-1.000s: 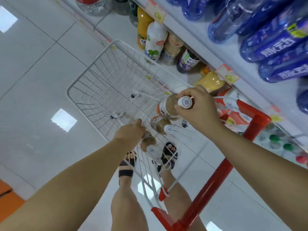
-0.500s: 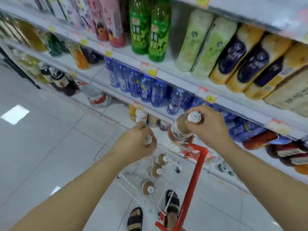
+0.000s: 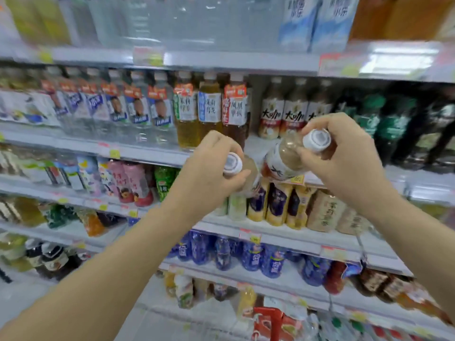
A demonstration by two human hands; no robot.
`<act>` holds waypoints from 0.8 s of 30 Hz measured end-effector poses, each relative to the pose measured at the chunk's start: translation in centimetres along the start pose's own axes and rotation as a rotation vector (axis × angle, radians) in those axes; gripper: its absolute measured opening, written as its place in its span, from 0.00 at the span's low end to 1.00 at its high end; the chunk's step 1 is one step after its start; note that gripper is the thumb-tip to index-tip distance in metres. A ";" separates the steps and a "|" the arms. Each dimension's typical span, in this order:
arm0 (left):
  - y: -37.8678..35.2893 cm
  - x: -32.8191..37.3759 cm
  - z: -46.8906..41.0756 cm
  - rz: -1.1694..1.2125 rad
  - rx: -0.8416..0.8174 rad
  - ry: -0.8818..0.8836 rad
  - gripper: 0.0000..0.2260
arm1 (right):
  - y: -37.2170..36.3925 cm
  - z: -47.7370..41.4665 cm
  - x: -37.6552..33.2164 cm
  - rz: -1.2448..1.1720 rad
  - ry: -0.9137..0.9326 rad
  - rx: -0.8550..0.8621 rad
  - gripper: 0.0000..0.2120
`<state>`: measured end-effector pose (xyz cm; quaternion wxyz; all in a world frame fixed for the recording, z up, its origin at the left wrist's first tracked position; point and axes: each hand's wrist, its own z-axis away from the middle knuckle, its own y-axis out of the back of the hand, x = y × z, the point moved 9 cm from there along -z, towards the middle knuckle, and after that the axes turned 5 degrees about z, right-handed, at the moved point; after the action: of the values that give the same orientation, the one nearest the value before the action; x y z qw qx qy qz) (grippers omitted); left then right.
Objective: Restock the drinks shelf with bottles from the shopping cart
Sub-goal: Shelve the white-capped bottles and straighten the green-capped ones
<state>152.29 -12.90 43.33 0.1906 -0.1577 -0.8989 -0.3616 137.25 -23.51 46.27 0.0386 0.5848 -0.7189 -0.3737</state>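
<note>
Left hand [image 3: 209, 166] and right hand [image 3: 344, 153] fingers [image 3: 320, 124] clamp white-capped bottles [image 3: 283, 161] (shelf row [image 3: 293, 119] reads 大咖).

Two hands [image 3: 209, 168] [image 3: 344, 153], two white-capped bottles [image 3: 233, 164] [image 3: 283, 158] held, three matching bottles [image 3: 269, 116] [image 3: 294, 115] [image 3: 316, 112] shelved.

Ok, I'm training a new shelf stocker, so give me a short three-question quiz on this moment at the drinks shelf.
1. True or false: the left hand is empty.
2. The cap on the bottle in the right hand is: A white, B green, C red.
3. Fill in: the ___ hand is held higher in the picture.
Key: 1 false; 2 A; 3 right.
</note>
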 end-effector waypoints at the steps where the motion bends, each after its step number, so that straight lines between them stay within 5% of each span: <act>1: 0.1 0.7 -1.1 0.015 0.042 -0.028 0.11 | 1.0 -0.6 0.2 0.016 0.013 0.039 0.14; 7: -2.8 0.2 -5.5 -0.028 0.183 -0.130 0.09 | 2.5 -3.5 4.5 0.048 -0.025 0.131 0.12; 16: -7.1 -4.1 -9.9 0.159 0.234 0.156 0.08 | 0.6 -7.2 11.5 -0.082 -0.168 0.204 0.15; 24: -7.3 -5.7 -13.5 0.216 0.248 0.266 0.07 | -3.5 -10.3 17.6 -0.204 -0.358 0.322 0.27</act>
<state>157.35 -28.37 45.43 0.3631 -0.1794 -0.8814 -0.2433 139.65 -44.05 44.94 -0.2207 0.5776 -0.7017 -0.3538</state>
